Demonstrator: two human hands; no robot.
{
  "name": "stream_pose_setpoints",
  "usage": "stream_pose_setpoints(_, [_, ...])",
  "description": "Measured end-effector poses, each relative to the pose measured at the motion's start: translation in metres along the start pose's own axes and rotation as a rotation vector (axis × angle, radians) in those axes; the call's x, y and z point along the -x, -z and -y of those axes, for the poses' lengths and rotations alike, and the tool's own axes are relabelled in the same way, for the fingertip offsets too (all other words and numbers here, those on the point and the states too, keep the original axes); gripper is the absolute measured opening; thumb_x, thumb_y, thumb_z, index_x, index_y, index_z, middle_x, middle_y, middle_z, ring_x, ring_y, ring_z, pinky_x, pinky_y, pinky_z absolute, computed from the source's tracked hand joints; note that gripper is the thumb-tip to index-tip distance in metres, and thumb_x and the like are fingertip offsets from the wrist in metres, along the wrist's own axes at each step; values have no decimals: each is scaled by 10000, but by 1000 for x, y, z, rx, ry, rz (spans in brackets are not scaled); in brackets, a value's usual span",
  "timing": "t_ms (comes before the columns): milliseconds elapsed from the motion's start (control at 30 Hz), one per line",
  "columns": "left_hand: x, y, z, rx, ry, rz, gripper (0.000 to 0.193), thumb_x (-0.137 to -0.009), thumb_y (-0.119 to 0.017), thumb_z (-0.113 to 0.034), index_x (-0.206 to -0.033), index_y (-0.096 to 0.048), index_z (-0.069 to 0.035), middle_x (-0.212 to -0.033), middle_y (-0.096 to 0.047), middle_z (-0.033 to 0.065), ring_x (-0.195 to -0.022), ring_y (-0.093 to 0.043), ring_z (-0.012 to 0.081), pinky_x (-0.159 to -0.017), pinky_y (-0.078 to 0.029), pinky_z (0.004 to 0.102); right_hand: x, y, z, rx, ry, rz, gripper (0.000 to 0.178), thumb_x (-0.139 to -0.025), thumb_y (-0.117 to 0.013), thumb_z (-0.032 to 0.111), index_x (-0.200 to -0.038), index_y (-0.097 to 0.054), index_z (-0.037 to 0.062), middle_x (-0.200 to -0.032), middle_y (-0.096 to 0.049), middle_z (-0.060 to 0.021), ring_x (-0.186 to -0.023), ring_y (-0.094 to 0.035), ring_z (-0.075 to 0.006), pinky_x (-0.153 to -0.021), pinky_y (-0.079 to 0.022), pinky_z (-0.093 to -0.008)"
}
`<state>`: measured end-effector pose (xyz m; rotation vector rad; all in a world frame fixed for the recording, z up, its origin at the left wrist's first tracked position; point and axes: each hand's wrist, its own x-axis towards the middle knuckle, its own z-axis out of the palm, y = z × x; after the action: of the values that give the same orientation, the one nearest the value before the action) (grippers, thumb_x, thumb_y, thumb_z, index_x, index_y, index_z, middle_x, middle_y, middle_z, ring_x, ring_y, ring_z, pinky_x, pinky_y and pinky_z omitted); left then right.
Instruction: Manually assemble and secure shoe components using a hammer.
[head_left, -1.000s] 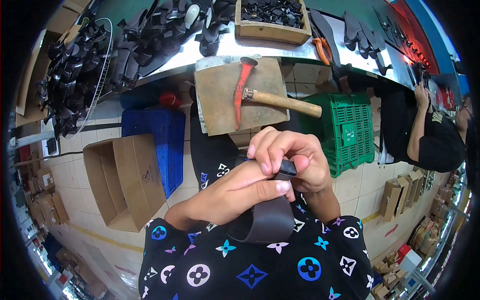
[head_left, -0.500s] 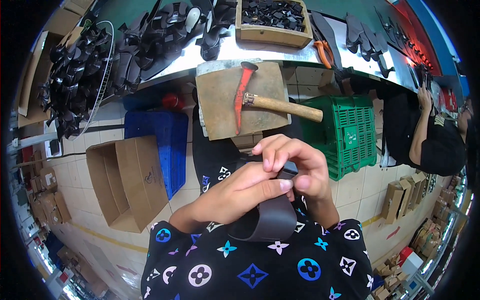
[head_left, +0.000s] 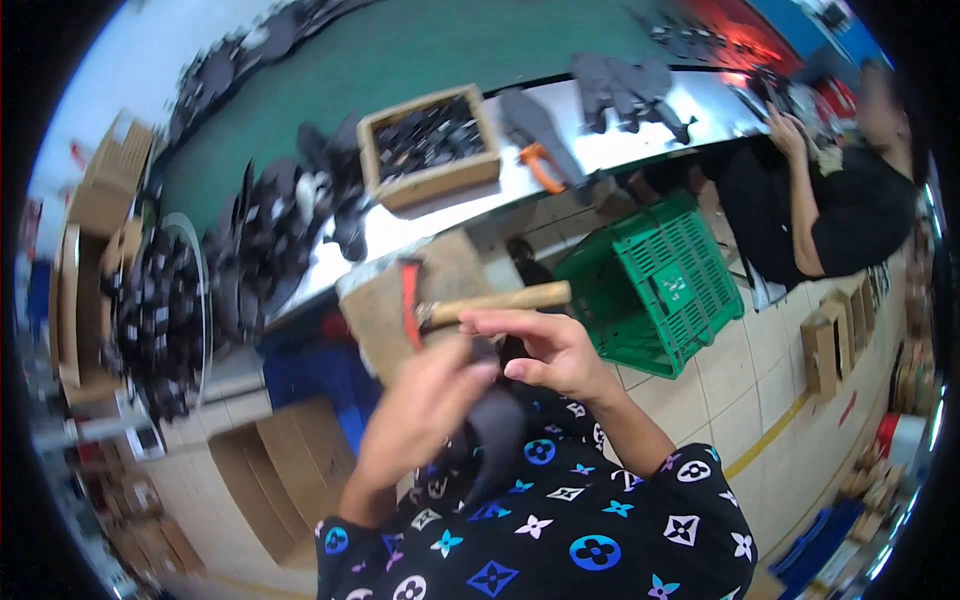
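A dark, curved strap-like piece [head_left: 497,430], smooth like a shoe upper, hangs in front of my body and is smeared by motion. My left hand [head_left: 425,405], also blurred, grips its upper end with thumb and fingers. Close by on the right, my right hand [head_left: 550,352] has its fingers stretched out and the thumb apart, with nothing visible between them. Beyond my hands a hammer [head_left: 505,301] with a red head and wooden handle lies on a worn tan board [head_left: 370,305]. My left hand overlaps the board's near part.
A wooden box [head_left: 440,191] of small black pieces, orange-handled pliers [head_left: 541,168] and dark soles [head_left: 620,90] lie along the bench. Shoe parts [head_left: 165,310] pile up at left. A green crate [head_left: 680,290], blue crate [head_left: 310,385] and cardboard box [head_left: 285,460] stand below. A co-worker [head_left: 850,210] sits at right.
The view has swung, so the bench and hammer appear turned and shifted left. My right hand has come off the dark piece and its fingers have spread; my left hand keeps the piece.
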<state>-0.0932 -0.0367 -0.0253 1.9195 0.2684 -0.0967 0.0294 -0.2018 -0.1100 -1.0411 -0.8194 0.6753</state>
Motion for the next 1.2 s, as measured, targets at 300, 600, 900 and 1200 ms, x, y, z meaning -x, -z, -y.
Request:
stream_pose_setpoints(300, [-84,158,81,-568,-195,-1279,299,-1013,-634,-277,-1135,-662,-5,-969,-603,89,-842,-583,195,-785,-472,357,-76,272,43,1317,90,-1177,398,-954,-677,251,-1222,-622,-37,-1079,-679,-193,-977,-668,-291,-861,-525,-360])
stream_pose_setpoints(600, [-104,208,129,-960,354,-985,584,-944,-648,-479,-1328,-561,-47,-1307,-606,127,-1190,-601,315,-997,-351,580,-173,417,14,1565,-1,-393,190,-938,-629,180,-1026,-647,12,-1027,-664,-206,-937,-664,-404,-776,-529,-456])
stream_pose_setpoints(900, [-123,89,4,-1171,-336,-933,623,-894,-719,-352,-1420,-502,-101,-1506,-458,128,-1466,-319,338,-1131,-245,536,-227,300,65,611,309,-737,222,-955,-646,172,-1076,-689,-10,-901,-720,-94,-735,-677,-152,-619,-531,-288])
stream_pose_setpoints(1200, [-160,40,-27,-438,-653,-827,772,-860,-785,-235,-1479,-379,-17,-1524,-412,204,-1458,-328,372,-1175,-251,503,-210,71,80,369,269,-263,298,-1000,-647,228,-1132,-661,-39,-1016,-716,-104,-835,-673,-133,-743,-558,-282])
